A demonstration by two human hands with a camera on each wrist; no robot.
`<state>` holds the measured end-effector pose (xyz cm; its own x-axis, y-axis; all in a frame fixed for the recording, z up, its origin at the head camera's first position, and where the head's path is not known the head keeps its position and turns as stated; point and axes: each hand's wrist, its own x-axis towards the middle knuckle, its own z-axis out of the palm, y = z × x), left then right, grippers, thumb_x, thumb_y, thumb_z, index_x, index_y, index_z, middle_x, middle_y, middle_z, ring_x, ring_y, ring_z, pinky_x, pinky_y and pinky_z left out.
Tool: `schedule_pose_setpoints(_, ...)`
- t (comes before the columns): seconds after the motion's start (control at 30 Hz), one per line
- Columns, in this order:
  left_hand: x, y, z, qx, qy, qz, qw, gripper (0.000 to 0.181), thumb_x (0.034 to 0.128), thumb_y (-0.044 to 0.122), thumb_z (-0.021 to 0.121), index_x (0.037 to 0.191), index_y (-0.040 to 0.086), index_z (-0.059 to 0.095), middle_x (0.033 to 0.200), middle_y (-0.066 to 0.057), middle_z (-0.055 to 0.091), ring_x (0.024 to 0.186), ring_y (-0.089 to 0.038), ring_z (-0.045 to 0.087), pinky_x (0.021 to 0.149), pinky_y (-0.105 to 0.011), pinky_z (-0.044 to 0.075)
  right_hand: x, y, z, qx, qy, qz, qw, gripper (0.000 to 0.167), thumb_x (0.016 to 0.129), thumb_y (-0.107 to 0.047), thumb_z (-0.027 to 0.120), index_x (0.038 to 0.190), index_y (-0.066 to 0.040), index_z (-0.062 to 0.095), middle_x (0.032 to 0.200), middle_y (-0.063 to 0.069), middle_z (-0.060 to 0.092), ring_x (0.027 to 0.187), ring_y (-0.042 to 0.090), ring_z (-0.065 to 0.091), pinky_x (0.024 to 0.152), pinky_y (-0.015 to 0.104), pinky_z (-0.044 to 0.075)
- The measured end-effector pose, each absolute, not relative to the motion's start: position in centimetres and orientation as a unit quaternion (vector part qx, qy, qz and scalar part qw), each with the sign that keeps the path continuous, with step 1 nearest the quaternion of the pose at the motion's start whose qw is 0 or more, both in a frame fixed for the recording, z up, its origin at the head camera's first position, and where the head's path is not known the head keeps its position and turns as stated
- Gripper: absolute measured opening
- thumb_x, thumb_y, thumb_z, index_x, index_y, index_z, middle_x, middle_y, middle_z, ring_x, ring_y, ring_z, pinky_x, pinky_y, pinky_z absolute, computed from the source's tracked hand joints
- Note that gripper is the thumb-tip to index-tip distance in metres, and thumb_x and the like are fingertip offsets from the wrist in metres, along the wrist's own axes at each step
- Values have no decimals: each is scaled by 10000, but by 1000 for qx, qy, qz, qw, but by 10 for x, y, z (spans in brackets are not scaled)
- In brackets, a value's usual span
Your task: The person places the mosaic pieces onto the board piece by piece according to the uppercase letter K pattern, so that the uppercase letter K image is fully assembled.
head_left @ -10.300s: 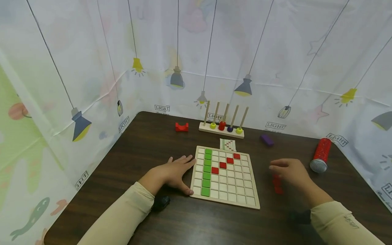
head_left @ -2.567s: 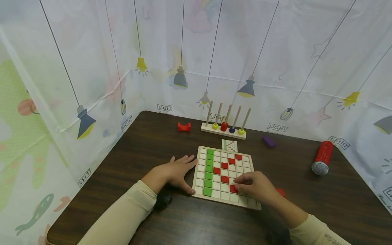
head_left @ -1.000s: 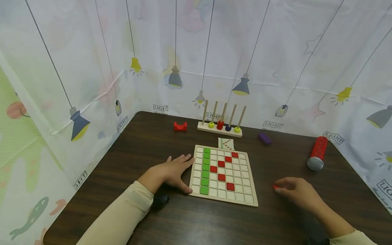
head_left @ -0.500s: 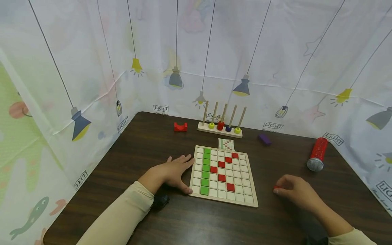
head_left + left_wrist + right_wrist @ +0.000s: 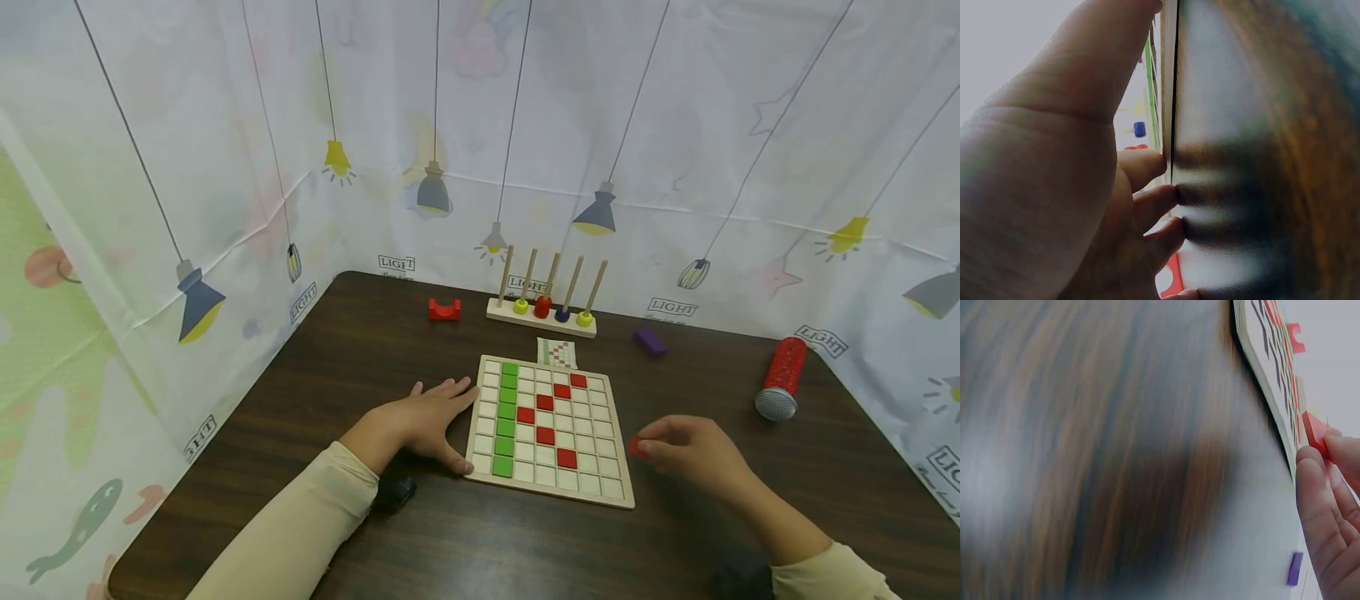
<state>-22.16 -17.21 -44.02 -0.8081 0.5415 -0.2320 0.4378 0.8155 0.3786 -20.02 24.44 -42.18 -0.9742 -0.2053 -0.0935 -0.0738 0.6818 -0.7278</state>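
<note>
A wooden grid board with white squares lies on the table, a green tile column on its left side and several red tiles in slanting lines. Against the board's left edge my left hand rests with fingers spread, thumb near the front corner. Just off the right edge, my right hand pinches a red square tile between thumb and fingers. In the right wrist view the tile sticks out past the fingertips. Behind the board lies a small pattern card.
At the back stands a peg stacker with coloured rings. A red notched block lies left of it, a purple block to its right. A red microphone lies at the table's right side. Printed cloth hangs behind.
Two more red tiles lie on the board than ten seconds ago. In the last second my right hand picks a red tile off the table and moves left with it. My left hand stays put.
</note>
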Motion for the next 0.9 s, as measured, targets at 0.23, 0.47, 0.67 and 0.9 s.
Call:
schedule_pose_setpoints(0.23, -221, -172, -438, 259, 938, 157, 170, 1194, 773, 646, 809, 1660, 206, 141, 1705, -30, 73, 1552, -247, 73, 1191, -603, 52, -198, 219, -425, -93, 888, -436, 114, 255, 914, -207, 793, 1069, -12, 738, 994, 97, 722, 835, 246, 687, 703, 352, 598)
schedule_pose_setpoints(0.47, -220, -172, -437, 258, 938, 156, 171, 1191, 776, 644, 807, 1660, 210, 138, 1706, -31, 74, 1552, -244, 74, 1191, -602, 54, -192, 202, -428, -105, 875, -448, 147, 226, 895, -210, 810, 1029, -39, 747, 983, 82, 728, 857, 239, 651, 695, 357, 586)
schedule_pose_setpoints(0.67, -220, -171, -435, 257, 938, 156, 173, 1186, 778, 640, 808, 1660, 209, 142, 1705, -35, 79, 1552, -248, 77, 1191, -603, 60, -186, 192, -428, -132, 887, -418, 143, 178, 899, -213, 806, 981, -61, 761, 914, 46, 736, 802, 220, 656, 670, 319, 559)
schedule_pose_setpoints(0.9, -220, -172, -436, 259, 938, 154, 171, 1188, 778, 641, 807, 1660, 208, 138, 1705, -35, 78, 1552, -249, 75, 1189, -608, 60, -180, 184, -429, -118, 907, -380, 137, 130, 875, -218, 828, 930, -115, 771, 866, 5, 716, 761, 207, 624, 645, 327, 511)
